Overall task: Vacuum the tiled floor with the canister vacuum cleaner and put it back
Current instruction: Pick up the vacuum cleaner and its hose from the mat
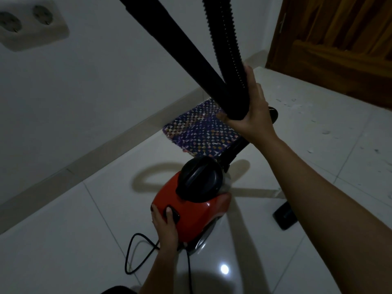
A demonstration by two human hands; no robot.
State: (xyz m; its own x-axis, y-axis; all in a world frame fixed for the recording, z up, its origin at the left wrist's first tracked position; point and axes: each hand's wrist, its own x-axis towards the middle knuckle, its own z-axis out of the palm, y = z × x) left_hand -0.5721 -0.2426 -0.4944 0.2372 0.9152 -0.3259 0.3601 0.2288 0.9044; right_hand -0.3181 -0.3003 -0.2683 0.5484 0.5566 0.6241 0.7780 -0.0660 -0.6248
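A red canister vacuum cleaner with a black handle on top sits on the white tiled floor. My left hand rests on its rear, with the thumb on the black switch. My right hand is raised and grips the smooth black wand together with the ribbed black hose. The hose runs down behind my hand to the front of the canister. A black power cord loops on the floor behind the vacuum cleaner.
A woven purple mat lies by the skirting of the white wall. A double wall socket sits at upper left. A wooden door stands at upper right, with white specks on the tiles before it. A black flat object lies on the floor at right.
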